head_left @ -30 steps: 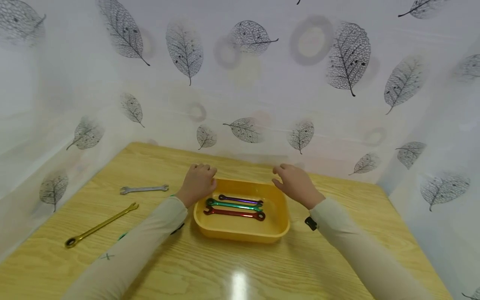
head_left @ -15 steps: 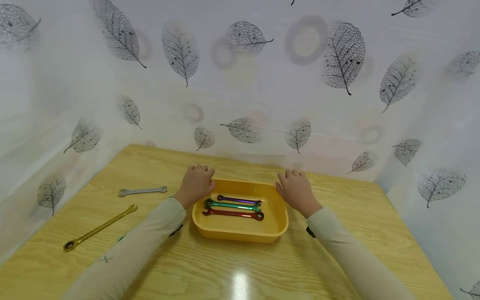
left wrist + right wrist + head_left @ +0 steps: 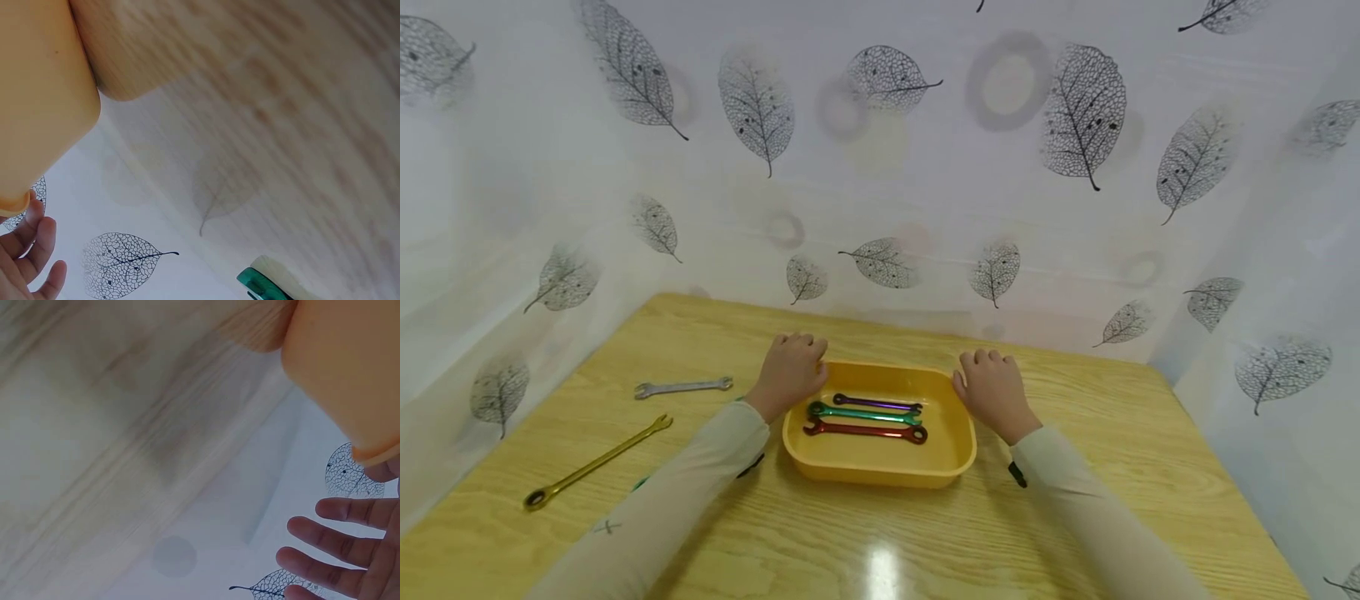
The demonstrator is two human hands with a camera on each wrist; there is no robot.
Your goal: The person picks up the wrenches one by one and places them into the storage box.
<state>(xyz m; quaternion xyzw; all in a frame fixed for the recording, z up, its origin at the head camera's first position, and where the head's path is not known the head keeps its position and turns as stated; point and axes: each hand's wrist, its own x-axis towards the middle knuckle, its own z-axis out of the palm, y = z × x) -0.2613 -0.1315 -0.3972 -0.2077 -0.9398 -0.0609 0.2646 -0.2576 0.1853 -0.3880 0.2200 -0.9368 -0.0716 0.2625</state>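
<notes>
A yellow plastic tray [image 3: 880,475] stands on the wooden table with three combination wrenches in it: a purple one [image 3: 876,404], a green one [image 3: 867,413] and a red one [image 3: 865,430]. My left hand [image 3: 788,375] holds the tray's far left corner, thumb at the rim. At the opposite corner, my right hand [image 3: 995,392] pinches the rim, its thumb on the inner side. In the right wrist view the index finger sits under the tray's rim [image 3: 378,453], while the other fingers spread below it. The left wrist view shows fingertips [image 3: 34,203] right at the rim.
Left of the tray lie a silver open-end wrench [image 3: 683,387] and a long gold wrench [image 3: 598,462]. A green tool [image 3: 265,284] shows in the left wrist view, mostly hidden by my left sleeve from above. A leaf-printed curtain [image 3: 880,167] surrounds the table's back and sides.
My right hand has come down from beside the tray's far right corner and taken hold of its rim. The left hand keeps its grip; the tray and wrenches stay put.
</notes>
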